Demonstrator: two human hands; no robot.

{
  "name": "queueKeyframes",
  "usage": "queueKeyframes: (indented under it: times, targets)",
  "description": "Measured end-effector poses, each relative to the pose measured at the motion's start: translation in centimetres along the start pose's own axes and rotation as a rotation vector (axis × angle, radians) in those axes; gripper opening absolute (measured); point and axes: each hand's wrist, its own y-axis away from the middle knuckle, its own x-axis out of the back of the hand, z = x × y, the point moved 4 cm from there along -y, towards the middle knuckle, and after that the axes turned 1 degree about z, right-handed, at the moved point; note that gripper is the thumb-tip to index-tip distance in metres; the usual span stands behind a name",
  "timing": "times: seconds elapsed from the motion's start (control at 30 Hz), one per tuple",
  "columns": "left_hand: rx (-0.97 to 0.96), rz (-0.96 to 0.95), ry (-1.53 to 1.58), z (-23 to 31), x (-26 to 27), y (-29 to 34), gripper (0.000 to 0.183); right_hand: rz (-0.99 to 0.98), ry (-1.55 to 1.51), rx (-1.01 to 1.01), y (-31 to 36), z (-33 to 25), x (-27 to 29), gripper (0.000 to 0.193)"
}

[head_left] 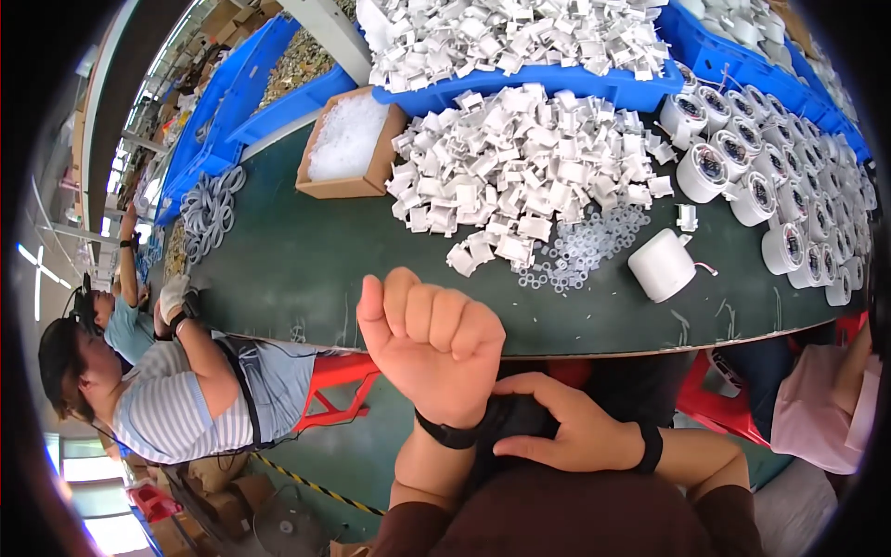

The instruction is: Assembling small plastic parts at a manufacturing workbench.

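Black wristband wrapped round the left wrist, right at the base of the left hand and just short of the near edge of the green table. Left hand curled into a fist, knuckles up, thumb standing straight along its left side, gripping nothing. Forearm rising steeply from the lower edge, fist lifted in front of the table rim. Right hand laid across from the right, fingers close together and resting on a dark pad at the band, thumb underneath; a second black band on its own wrist. Beyond the table edge, a single white cylindrical part lying on the table, well apart from both hands. Farther back on the table, a heap of white plastic clips, with small clear rings scattered at its near side.
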Motion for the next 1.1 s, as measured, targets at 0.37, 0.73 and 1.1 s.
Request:
queueKeyframes:
  times: [0.37, 0.73, 1.1]
  targets:
    - [-0.042, -0.062, 0.009, 0.4, 0.5, -0.6, 0.043, 0.1, -0.253, -0.139, -0.1, 1.3, -0.7, 0.061]
    - [-0.015, -0.041, 0.054, -0.2, 0.0, -0.5, 0.041, 0.123, -0.242, -0.094, -0.1, 1.3, -0.5, 0.057]
    - [-0.228, 0.03, -0.481, 0.8, 0.6, -0.3, 0.041, 0.042, -0.165, -0.152, 0.1, 1.7, -0.6, 0.058]
